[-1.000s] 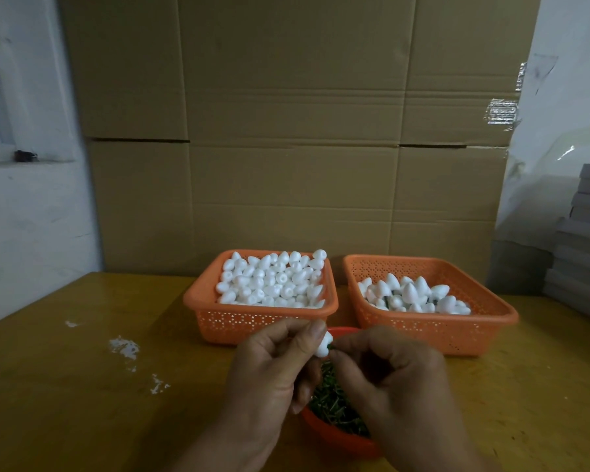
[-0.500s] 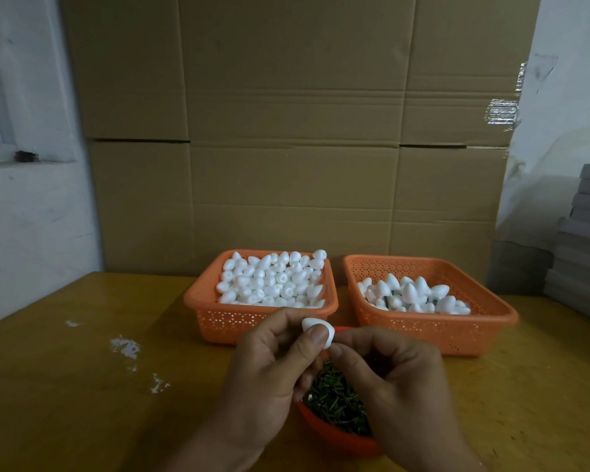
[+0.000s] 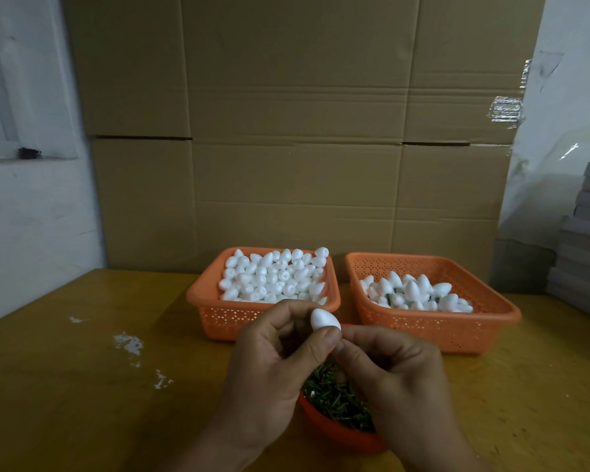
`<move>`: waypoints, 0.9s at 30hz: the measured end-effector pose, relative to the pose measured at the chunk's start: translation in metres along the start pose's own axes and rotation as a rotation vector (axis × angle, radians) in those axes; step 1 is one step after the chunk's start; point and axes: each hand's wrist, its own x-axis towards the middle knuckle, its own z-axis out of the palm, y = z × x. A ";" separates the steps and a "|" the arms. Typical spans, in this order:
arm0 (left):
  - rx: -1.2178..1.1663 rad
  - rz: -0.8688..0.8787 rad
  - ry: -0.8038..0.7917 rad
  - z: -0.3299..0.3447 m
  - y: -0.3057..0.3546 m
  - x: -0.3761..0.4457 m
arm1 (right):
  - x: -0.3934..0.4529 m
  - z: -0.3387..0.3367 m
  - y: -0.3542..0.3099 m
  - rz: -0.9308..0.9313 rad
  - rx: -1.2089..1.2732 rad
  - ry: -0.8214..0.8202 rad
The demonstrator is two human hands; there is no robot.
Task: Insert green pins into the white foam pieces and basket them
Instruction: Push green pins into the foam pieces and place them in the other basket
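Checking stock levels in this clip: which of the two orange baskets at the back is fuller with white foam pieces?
The left basket: its foam pieces are heaped to the rim, while the right basket holds a shallow layer well below its rim.

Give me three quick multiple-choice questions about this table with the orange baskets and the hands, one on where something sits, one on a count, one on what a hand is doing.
1. Where is the round orange bowl of green pins?
A. Near the person, under the hands
B. Behind the baskets
C. On the far left of the wooden table

2. How many orange perforated plastic baskets stand on the table?
A. One
B. Two
C. Four

3. What is the left hand doing?
A. Lying flat on the table
B. Reaching into a basket
C. Pinching a white egg-shaped foam piece

Answers: 1 A, the bowl shows just below both hands. 2 B, the left basket and the right basket stand side by side. 3 C, thumb and fingers close round the piece, with the right hand touching beside it.
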 end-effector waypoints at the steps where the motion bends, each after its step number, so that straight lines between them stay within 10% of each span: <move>1: -0.016 0.004 0.003 0.002 0.000 0.000 | 0.000 0.001 0.000 0.019 0.046 -0.001; 27: 0.240 -0.019 -0.003 0.004 -0.021 -0.007 | 0.045 -0.038 0.015 0.077 -0.187 0.260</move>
